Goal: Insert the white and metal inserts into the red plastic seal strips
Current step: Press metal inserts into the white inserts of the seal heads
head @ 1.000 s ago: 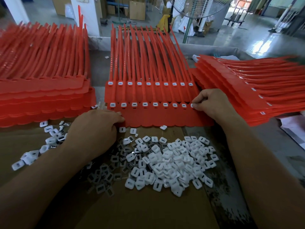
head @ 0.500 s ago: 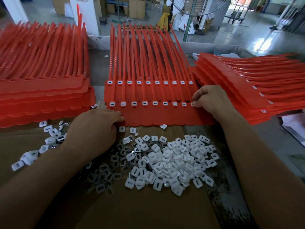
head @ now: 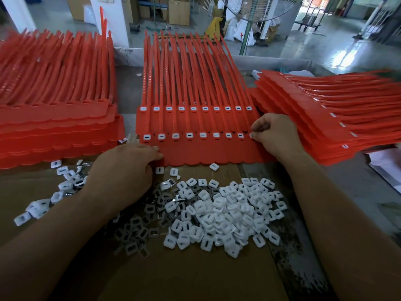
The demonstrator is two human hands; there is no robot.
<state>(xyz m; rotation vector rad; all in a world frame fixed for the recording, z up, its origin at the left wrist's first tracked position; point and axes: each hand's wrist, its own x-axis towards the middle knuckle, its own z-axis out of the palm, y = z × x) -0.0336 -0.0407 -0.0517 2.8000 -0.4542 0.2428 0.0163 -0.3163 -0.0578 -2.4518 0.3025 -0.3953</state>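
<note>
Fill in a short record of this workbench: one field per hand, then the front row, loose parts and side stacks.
left hand: rests on the near left corner of the front strip sheet
right hand: pinches the end insert at the row's right end
front row: white inserts seated in the other slots
loose parts: white inserts piled on cardboard; metal inserts to their left
stacks: left stack and right stack of red strips
</note>
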